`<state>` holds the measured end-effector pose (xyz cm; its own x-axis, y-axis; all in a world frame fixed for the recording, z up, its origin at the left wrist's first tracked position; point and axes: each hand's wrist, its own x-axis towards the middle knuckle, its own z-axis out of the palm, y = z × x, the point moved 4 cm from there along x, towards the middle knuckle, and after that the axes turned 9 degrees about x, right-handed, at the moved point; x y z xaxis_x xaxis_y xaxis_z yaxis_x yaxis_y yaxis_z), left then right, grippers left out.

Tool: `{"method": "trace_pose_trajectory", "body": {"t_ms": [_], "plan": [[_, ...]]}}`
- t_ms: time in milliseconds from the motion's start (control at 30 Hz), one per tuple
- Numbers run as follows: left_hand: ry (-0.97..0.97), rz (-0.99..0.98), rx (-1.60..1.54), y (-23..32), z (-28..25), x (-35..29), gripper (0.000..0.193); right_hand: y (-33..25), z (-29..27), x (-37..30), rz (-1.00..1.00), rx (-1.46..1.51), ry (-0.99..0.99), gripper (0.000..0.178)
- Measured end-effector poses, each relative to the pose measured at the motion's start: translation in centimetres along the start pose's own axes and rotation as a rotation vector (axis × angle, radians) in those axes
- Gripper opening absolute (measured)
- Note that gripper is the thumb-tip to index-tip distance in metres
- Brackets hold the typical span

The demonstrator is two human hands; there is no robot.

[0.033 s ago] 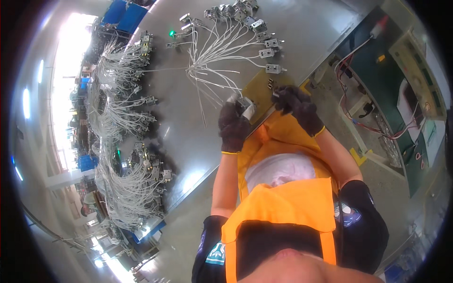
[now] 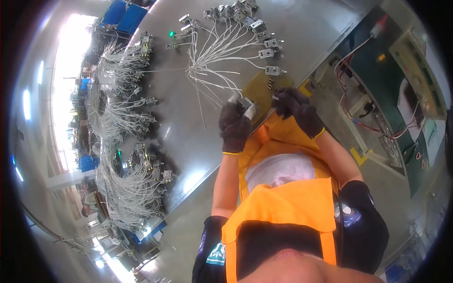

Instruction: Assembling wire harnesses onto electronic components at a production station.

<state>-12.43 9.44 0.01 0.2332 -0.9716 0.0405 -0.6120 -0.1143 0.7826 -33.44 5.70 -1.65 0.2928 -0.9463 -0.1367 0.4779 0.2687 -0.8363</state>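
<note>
The left hand (image 2: 234, 123) has edged slightly rightward and the metal block (image 2: 244, 102) in it has tilted; the right hand (image 2: 300, 109) has barely moved. Both gloved hands are at the bench's near edge, the block by the left part of a yellowish board (image 2: 259, 84). The left fingers pinch the block, a white wire reaching its top. The right fingers are bunched; I cannot tell whether they grip anything.

The bench (image 2: 172, 106) has bare room between the spread wire bundle (image 2: 193, 67) and its left side, and at its far right corner.

Counted: one bundle, three heaps of wired blocks (image 2: 130, 179) down the left side, and three blocks (image 2: 272, 70) nearest the board at the bundle's right; those beyond overlap too much to count. A few brass pieces (image 2: 270, 84) lie on the board.

Loose wire ends lie between the left hand and the bundle's gathered middle. Past the right edge, a green surface (image 2: 377, 78) carries red-handled scissors (image 2: 423, 161).
</note>
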Motion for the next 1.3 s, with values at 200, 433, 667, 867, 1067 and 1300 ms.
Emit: {"method": "trace_pose_trajectory", "body": {"t_ms": [200,433,667,867,1067,1300], "plan": [[0.006,0.211,0.468,2.3,-0.9,0.7,0.046,1.6,1.3,-2.7,0.105,-0.086,-0.099,0.023],[-0.062,0.072,0.159,1.4,0.6,0.9,0.054,2.3,4.1,-2.9,-0.035,-0.422,-0.098,0.02],[0.107,0.059,0.252,2.7,0.5,1.1,0.047,-0.3,5.8,-2.0,-0.542,-0.601,-0.296,0.023],[0.195,0.238,0.442,1.5,0.1,1.2,0.045,-1.0,6.2,-1.9,-0.887,-0.961,-0.409,0.021],[0.042,0.415,0.41,2.5,0.5,0.5,0.05,5.3,4.3,-2.9,0.404,0.524,-0.1,0.014],[-0.232,-0.258,-0.995,-4.6,0.8,-2.6,0.074,5.0,3.4,-2.2,0.105,0.106,-0.153,0.022]]}}
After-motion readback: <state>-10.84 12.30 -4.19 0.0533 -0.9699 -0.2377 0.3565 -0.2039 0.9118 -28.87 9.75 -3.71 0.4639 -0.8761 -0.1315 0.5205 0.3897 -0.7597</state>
